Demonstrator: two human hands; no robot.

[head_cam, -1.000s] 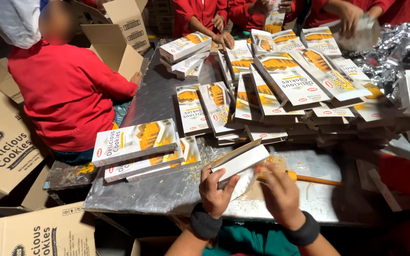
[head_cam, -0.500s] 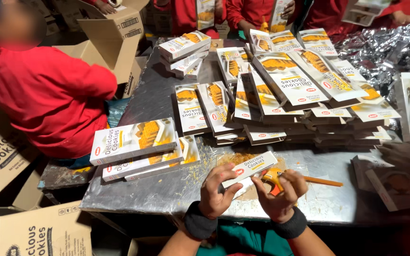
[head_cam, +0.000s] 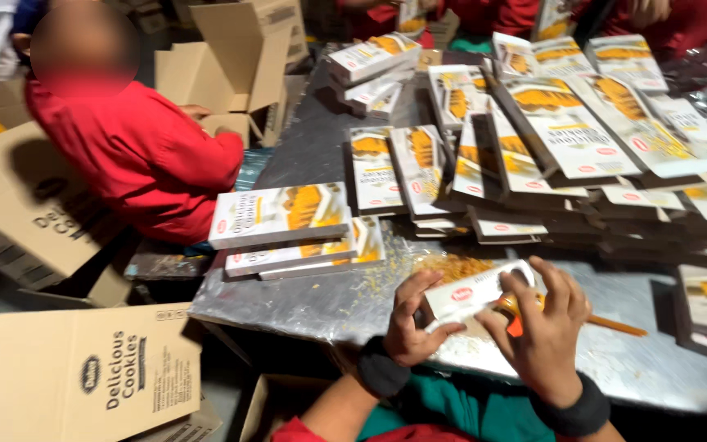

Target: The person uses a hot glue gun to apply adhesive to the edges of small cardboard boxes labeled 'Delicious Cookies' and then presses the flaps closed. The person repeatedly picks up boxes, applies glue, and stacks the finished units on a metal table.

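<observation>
Carton [head_cam: 472, 293] sealing in progress, many flat cartons [head_cam: 566, 131] stacked beyond the hands.
Left hand [head_cam: 409, 321] grips the carton's end; right hand [head_cam: 543, 326], closed on an orange-tipped tool [head_cam: 517, 315], works its flap, finished boxes [head_cam: 284, 214] up-left.

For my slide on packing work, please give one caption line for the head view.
Both hands, left hand and right hand, hold a white cookie box over a metal table stacked with boxes.
</observation>
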